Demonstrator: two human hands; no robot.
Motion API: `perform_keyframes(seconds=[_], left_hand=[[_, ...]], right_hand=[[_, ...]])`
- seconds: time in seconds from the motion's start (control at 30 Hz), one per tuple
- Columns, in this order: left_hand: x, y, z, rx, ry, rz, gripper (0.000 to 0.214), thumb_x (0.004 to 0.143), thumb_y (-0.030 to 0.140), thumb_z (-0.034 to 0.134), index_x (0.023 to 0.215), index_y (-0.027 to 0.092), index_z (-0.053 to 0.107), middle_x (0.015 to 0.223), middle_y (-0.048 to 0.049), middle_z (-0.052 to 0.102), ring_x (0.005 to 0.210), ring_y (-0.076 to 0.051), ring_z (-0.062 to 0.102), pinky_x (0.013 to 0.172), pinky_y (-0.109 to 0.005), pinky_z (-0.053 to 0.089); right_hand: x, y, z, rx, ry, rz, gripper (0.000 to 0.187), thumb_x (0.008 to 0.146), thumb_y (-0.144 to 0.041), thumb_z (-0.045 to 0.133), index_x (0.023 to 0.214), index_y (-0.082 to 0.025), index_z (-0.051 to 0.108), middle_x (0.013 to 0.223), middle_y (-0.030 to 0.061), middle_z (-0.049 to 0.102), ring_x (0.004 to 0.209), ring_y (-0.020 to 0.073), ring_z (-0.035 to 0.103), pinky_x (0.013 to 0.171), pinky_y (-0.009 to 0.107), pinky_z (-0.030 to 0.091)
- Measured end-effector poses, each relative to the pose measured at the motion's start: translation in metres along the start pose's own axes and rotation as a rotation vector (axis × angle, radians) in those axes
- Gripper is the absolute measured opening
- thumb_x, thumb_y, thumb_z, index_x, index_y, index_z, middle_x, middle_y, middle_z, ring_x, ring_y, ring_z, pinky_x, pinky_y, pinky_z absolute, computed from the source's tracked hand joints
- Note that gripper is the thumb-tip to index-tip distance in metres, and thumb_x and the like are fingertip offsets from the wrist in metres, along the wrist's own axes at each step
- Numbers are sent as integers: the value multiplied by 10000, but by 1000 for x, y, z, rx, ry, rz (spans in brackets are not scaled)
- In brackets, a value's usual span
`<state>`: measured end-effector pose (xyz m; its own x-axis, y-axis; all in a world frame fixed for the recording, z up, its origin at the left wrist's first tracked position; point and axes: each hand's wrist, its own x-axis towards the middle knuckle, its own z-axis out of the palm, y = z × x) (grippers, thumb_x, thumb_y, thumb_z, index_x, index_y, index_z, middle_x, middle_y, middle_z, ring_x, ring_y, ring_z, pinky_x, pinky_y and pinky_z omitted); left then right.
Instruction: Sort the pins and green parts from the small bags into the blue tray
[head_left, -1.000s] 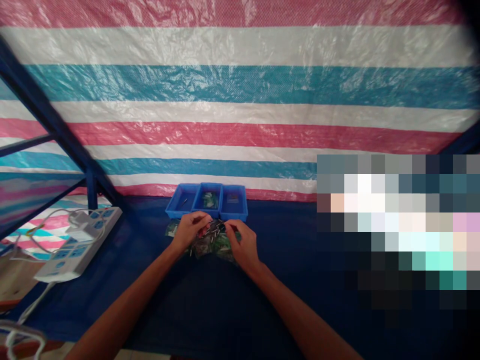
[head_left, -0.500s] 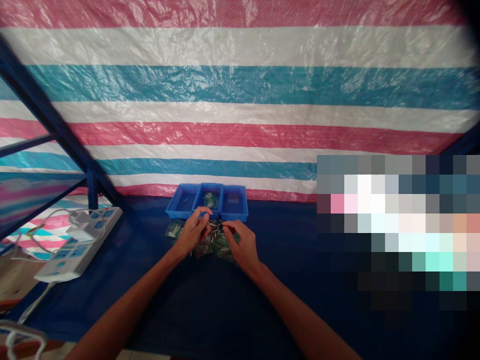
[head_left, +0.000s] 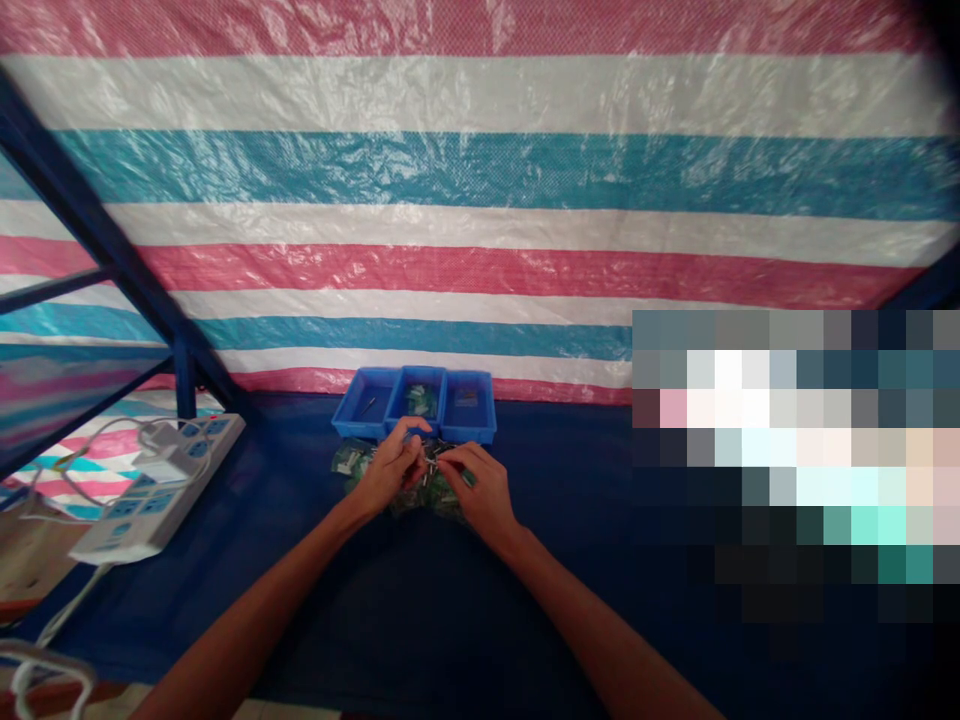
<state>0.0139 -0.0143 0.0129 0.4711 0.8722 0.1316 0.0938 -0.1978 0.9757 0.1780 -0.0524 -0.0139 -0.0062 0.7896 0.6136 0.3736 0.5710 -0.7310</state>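
Observation:
My left hand is closed over a pile of small clear-and-green packets, its fingers curled round something too small to make out. Close on its right, my right hand pinches a thin, shiny metal piece between thumb and fingertips. The fingertips of both hands almost meet above the pile. Several slim metal pieces lie among the packets there; the hands hide part of them. Just beyond stand three blue trays side by side: a left tray with one slim piece, a middle tray with green packets, and a right tray.
A dark blue surface lies under everything. On the left rests a white power strip with a plugged-in adapter and cables. A blue metal frame slants upward beside it. Behind hangs a striped plastic sheet. The right side is blurred into blocks.
My right hand has shifted slightly left, closer to my left hand, bringing the metal piece nearer to its fingers. My left hand has moved only a little. The trays have not moved.

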Motion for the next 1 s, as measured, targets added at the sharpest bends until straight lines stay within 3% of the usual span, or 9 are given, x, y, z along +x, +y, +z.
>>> perform_keyframes(seconds=[0.23, 0.33, 0.5, 1.0], left_hand=[[1, 1, 2, -14, -6, 38, 286, 904, 399, 490, 1121, 235, 403, 611, 72, 448, 430, -55, 367, 401, -153, 270], [4, -2, 0, 13, 39, 69, 277, 884, 375, 533, 1082, 226, 412, 589, 81, 431, 429, -56, 374, 401, -149, 282], [5, -2, -2, 72, 140, 59, 318, 836, 373, 594, 1043, 213, 412, 664, 49, 551, 451, -72, 436, 409, -165, 322], [0, 4, 1, 204, 213, 90, 310, 792, 388, 636, 982, 202, 477, 609, 64, 553, 477, -97, 491, 494, -204, 382]], right_hand=[[1, -4, -3, -7, 7, -5, 107, 874, -192, 554, 863, -190, 660, 812, 36, 631, 751, 153, 588, 719, 263, 462], [0, -3, -4, -3, 9, 4, 108, 877, -203, 554, 883, -190, 662, 835, 39, 637, 773, 155, 592, 738, 264, 463], [-1, 0, -3, -5, 4, 13, 124, 884, -236, 548, 907, -189, 660, 841, 42, 639, 758, 155, 596, 739, 271, 472], [0, -1, 1, -50, 3, -8, 135, 888, -236, 541, 862, -186, 664, 799, 32, 628, 744, 150, 588, 720, 261, 463]])
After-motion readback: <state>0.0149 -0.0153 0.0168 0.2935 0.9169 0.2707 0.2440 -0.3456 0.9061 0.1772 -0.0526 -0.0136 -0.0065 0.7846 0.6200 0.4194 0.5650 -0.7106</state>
